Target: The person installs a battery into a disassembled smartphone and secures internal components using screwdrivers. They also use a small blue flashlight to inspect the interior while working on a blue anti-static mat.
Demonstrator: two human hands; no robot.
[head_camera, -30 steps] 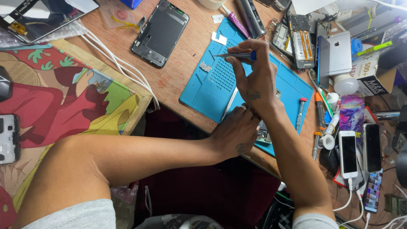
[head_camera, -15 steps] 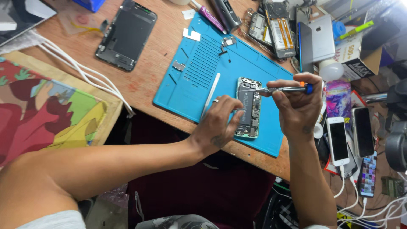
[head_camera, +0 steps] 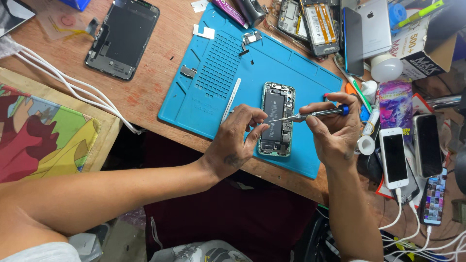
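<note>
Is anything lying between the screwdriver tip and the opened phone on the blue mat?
Nothing visible does. The right hand holds the screwdriver with its tip over the opened phone, beside the left hand fingertips at the phone's edge on the blue mat.

A detached black screen panel (head_camera: 122, 39) is laid top left on the desk (head_camera: 160, 92). A white phone (head_camera: 394, 158) with dark screen is parked far right, a white-and-black box (head_camera: 421, 43) seen above it.

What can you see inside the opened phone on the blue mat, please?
Inside the opened phone lie a black battery and small boards. The left hand covers its left edge, and the screwdriver tip crosses it.
</note>
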